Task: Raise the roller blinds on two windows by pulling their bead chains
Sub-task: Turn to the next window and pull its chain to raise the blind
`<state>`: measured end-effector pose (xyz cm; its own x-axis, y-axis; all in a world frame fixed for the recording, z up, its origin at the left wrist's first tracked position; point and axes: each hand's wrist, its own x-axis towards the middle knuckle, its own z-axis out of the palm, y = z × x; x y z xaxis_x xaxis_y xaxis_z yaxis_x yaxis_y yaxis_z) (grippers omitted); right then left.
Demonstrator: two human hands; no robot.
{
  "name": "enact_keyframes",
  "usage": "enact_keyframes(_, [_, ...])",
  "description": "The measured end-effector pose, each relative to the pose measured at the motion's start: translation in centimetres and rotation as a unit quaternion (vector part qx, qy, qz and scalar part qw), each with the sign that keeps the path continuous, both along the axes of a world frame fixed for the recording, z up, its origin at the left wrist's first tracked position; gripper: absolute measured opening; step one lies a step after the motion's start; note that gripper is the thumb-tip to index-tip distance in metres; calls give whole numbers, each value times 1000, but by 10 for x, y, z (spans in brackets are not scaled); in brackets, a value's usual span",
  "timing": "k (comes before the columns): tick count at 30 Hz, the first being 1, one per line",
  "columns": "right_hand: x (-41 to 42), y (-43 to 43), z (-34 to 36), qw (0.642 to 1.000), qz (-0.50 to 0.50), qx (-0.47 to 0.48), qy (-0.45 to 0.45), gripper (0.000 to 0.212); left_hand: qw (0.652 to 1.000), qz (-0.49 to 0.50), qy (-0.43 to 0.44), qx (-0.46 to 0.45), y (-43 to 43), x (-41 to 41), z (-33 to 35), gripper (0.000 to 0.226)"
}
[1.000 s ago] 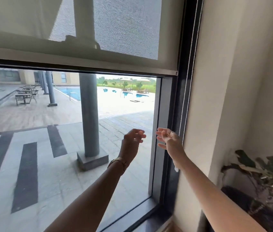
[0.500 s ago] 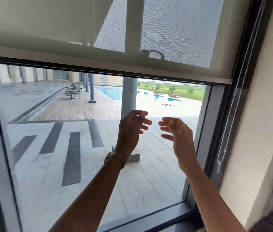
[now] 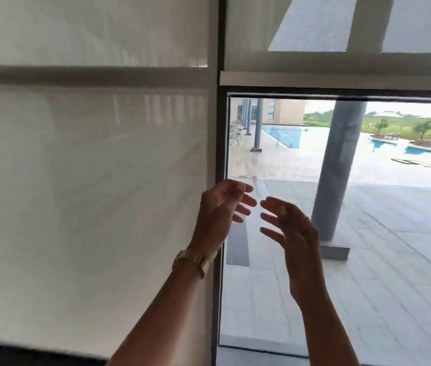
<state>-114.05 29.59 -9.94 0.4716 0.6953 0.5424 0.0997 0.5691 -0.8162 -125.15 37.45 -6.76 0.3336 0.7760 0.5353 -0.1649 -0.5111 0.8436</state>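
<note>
Two windows fill the view. The right window's white roller blind point(image 3: 341, 35) is raised, its bottom bar at about a quarter of the height, and glass shows a pool terrace below. The left window's white blind point(image 3: 87, 180) hangs down nearly to the sill. My left hand point(image 3: 219, 210), with a watch on the wrist, and my right hand point(image 3: 291, 228) are both held up in front of the dark frame post point(image 3: 219, 128) between the windows, fingers spread, holding nothing. No bead chain is visible.
A grey column point(image 3: 338, 167) stands outside behind the right glass. The dark sill point(image 3: 24, 355) runs under the left blind's bottom edge.
The view has swung left from the right window's edge and its bead chain to the post between the windows. Both hands moved left with it, staying open and empty.
</note>
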Motion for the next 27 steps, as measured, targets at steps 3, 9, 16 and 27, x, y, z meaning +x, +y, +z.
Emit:
enact_keyframes(3, [-54,44,-2,999,44,13,1,26,998,53,-3,-21,26,-68,-9,26])
enact_keyframes(9, [-167,122,-11,987,161,-16,9,24,984,170,-40,-41,75,-202,-27,22])
enact_keyframes(16, [-302,226,-29,965,251,-80,10,25,965,257,-19,-38,154,-337,-51,24])
enact_keyframes(27, [-514,413,3,940,337,-48,25,23,943,333,5,-14,313,-553,-1,21])
